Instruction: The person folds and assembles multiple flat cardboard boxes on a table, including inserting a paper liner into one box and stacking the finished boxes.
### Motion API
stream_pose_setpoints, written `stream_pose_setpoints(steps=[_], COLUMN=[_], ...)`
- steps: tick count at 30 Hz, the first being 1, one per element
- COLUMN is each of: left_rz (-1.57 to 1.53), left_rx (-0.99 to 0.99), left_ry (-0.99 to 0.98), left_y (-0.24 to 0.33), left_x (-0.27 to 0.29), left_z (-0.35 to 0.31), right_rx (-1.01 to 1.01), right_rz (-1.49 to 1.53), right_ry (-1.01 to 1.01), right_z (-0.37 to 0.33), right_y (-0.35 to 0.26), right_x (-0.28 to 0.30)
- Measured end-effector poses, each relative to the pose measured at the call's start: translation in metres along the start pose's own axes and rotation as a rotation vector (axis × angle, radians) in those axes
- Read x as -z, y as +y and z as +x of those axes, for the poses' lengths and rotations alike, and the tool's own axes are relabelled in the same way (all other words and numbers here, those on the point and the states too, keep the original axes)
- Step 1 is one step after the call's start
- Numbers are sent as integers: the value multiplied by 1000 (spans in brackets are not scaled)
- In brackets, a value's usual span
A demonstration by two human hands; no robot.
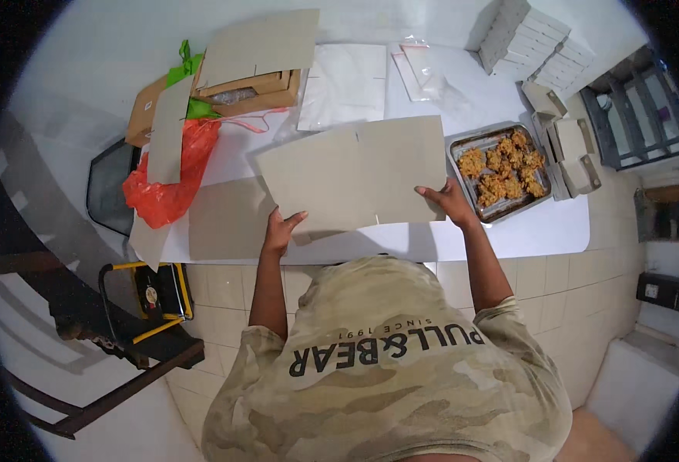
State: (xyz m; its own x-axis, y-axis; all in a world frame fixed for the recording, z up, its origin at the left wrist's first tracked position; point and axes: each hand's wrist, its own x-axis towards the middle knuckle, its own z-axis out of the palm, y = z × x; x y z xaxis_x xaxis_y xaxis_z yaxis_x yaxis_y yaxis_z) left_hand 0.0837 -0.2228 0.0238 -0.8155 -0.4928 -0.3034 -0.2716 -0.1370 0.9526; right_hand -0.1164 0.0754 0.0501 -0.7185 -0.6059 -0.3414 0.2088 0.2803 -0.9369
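A grey-brown cardboard sheet (355, 177) with short slits at its edges is held tilted above the white table. At its lower left corner my left hand (281, 231) grips it, thumb on top and the other fingers hidden beneath. My right hand (451, 202) holds the right edge the same way. Partly under the sheet, to the left, lies another flat cardboard piece (224, 219). Close to my right hand is a metal tray (482, 209) with several clumps of golden fried food (509, 169).
Left on the table (563, 231) are a red plastic bag (177, 192) and a cardboard box (270, 88) with flaps. White packets (343, 85) lie at the back. Stacked white boxes (520, 42) and open small boxes (574, 146) stand right. A yellow-black trolley (150, 296) is below left.
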Motion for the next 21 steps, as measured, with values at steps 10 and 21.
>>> stream_pose_setpoints(steps=[10,21], left_rz=[-328,-4], left_rx=[10,-122], left_ry=[-97,138], left_y=[-14,22], left_x=[12,-3], left_z=[-8,-21], right_rx=[59,67], right_rz=[233,82], right_ry=[-140,-54], right_z=[-20,-31], right_y=[-35,-55], right_x=[9,-14])
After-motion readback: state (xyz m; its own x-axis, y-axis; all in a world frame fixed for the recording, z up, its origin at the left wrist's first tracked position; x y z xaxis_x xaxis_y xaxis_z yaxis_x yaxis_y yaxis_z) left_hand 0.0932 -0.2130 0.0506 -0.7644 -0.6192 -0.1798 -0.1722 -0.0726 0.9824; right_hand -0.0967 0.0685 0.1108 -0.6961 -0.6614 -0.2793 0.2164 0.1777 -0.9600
